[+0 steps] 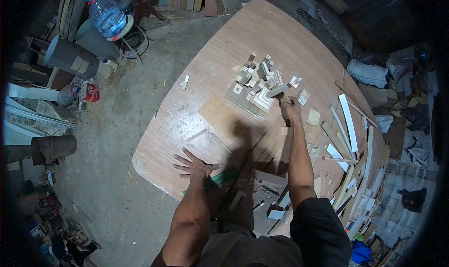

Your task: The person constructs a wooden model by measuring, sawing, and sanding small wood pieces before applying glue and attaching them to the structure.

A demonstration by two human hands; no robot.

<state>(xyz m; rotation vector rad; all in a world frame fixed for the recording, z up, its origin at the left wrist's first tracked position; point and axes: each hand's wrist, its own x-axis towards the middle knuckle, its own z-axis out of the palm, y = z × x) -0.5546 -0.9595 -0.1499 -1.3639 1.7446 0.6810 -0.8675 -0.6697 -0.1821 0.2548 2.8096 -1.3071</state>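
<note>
My left hand (195,167) lies on the wooden table (187,103) with its fingers spread and nothing in it. Thin wooden strips (220,143) and a flat tan panel (220,116) are just beyond it. My right hand (291,109) is closed at the right edge of a model of many small wooden blocks (255,87). Its fingers are wrapped round the lower end of a tower-like wooden piece (278,90), which leans over the model. Whether the piece touches the model, I cannot tell. A small block (303,97) sits right of that hand.
Loose wooden strips and white offcuts (347,122) crowd the table's right side. A hexagonal piece (313,117) lies near my right forearm. Off the table at the upper left, a large water bottle (107,17) stands on a stool (133,38).
</note>
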